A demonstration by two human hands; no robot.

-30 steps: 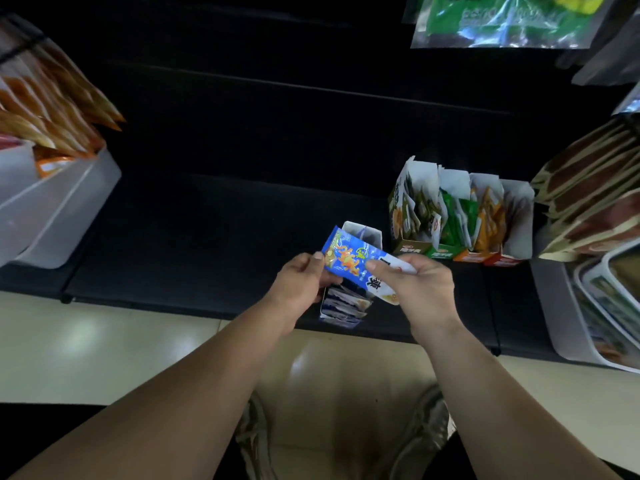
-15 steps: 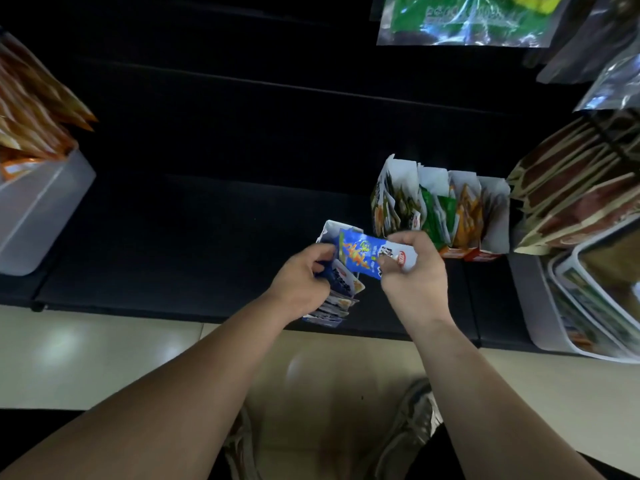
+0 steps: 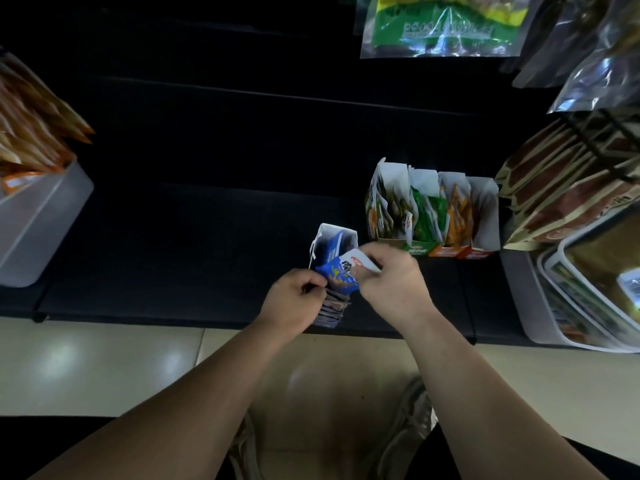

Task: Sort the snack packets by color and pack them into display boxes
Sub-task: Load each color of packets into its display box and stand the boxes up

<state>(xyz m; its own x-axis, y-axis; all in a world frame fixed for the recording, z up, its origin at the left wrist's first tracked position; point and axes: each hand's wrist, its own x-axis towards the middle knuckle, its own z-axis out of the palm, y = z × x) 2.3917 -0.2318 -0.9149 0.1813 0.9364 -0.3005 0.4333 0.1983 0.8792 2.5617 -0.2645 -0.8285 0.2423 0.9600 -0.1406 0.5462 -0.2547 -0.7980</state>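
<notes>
1. Right hand (image 3: 391,282): fingers curled, pinching the white upper end of a blue packet (image 3: 341,276).
2. Blue packet: tilted, between the two hands. Its lower end sits at the mouth of an open white display box (image 3: 327,235), over other packets stacked in there.
3. Left hand (image 3: 294,301): fingers curled against the near-left side of that box, just beside the packet's corner. Cannot tell whether it grips the box, the packet or nothing.
4. Surface: a black shelf (image 3: 173,258), dim and matte. The box stands near its front edge, under both hands.
5. Beyond the right hand and further right: a row of display boxes (image 3: 485,216) touching side by side, with dark green, green and orange packets standing upright.
6. Far right of the right hand: brown pouches (image 3: 571,192) fanned out, and below them a white tray (image 3: 519,303) of flat packs.
7. Far left of the left hand: a white bin (image 3: 45,220) holding orange packets (image 3: 31,133) on end.
8. Above the right hand: a green bag (image 3: 440,26) hanging, with clear glossy bags beside it.
9. Room: a pale glossy tiled floor (image 3: 104,368) showing light reflections below the shelf edge. A grey shoe (image 3: 414,420) shows under the right forearm.
</notes>
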